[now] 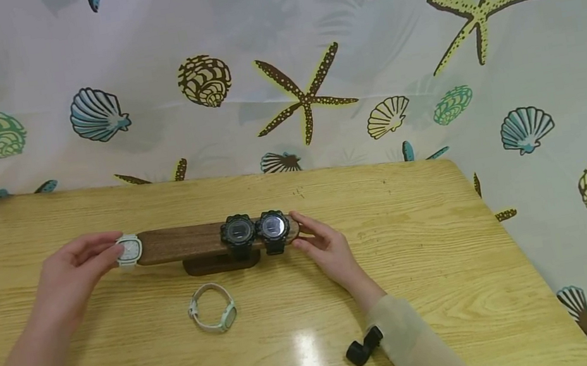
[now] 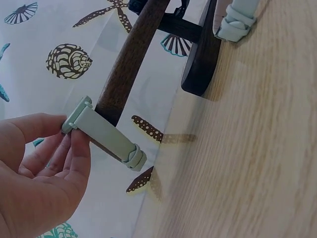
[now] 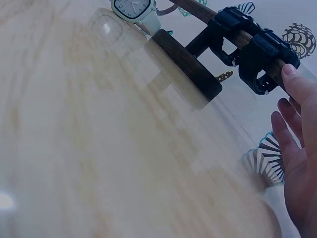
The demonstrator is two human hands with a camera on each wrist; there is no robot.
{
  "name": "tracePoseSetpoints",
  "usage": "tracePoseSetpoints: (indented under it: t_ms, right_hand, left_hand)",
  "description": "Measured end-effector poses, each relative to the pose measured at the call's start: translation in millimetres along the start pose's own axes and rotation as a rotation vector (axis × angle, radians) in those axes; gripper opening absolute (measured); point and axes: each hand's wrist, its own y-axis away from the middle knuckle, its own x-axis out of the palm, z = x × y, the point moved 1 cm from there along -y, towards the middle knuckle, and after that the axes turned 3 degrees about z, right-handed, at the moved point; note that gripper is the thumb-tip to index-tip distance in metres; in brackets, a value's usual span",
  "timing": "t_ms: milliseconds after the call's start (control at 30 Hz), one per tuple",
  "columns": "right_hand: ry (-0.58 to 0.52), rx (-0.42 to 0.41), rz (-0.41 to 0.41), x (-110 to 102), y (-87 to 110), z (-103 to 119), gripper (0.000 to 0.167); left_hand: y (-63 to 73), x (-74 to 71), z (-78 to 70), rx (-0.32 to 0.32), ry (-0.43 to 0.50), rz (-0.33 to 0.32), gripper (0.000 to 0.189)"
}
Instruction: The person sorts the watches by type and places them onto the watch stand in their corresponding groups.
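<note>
My left hand (image 1: 63,280) pinches the case of a pale mint watch (image 1: 130,250) between thumb and fingers. That watch's buckled strap loops round the left end of a dark wooden watch stand (image 1: 182,242), as the left wrist view shows. At the bar's other end, my right hand (image 1: 334,254) holds the tip with thumb and fingers. Two chunky black digital watches (image 1: 239,232) sit side by side on the bar near it. A second mint watch (image 1: 228,317) stands on the table in front, its strap closed in a ring.
The stand's dark base (image 1: 220,264) rests on the light wooden table (image 1: 392,225). Behind and to the right hangs a white cloth (image 1: 144,40) printed with shells and starfish. Black wrist mounts (image 1: 357,352) sit on both sleeves.
</note>
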Motion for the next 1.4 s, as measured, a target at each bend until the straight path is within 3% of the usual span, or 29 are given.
tracePoseSetpoints:
  t_ms: [100,267,433,600,700,933,1200,1400]
  right_hand:
    - [-0.002,0.002,-0.002,-0.7,0.0,-11.4,0.049]
    - [0.006,-0.012,0.009,2.1,0.9,6.6,0.048]
    - [0.002,-0.006,0.008,4.4,1.8,18.4,0.048]
    - [-0.007,-0.009,0.004,5.0,2.0,19.1,0.048]
    - [-0.011,-0.011,0.002,5.1,2.0,18.5,0.048]
    - [0.0,-0.02,-0.001,4.7,1.3,16.6,0.048]
    - [0.012,-0.01,-0.001,3.9,0.1,15.7,0.048]
    - [0.011,-0.01,0.0,3.7,-0.1,16.7,0.048]
  left_hand:
    - [0.1,-0.5,1.0,-0.003,-0.071,-0.016,0.038]
    - [2.1,-0.5,3.7,0.009,-0.116,-0.034,0.047]
    - [5.3,-1.7,4.7,0.029,-0.11,-0.002,0.051]
    - [6.7,-3.5,5.1,0.053,-0.234,0.003,0.057]
    - [6.3,-4.7,6.1,0.088,-0.301,0.0,0.056]
    - [5.6,-7.5,4.8,0.153,-0.352,0.011,0.052]
    - [1.6,-11.3,0.8,0.195,-0.528,0.0,0.048]
    - [-1.5,-15.0,-0.8,0.259,-0.569,0.029,0.044]
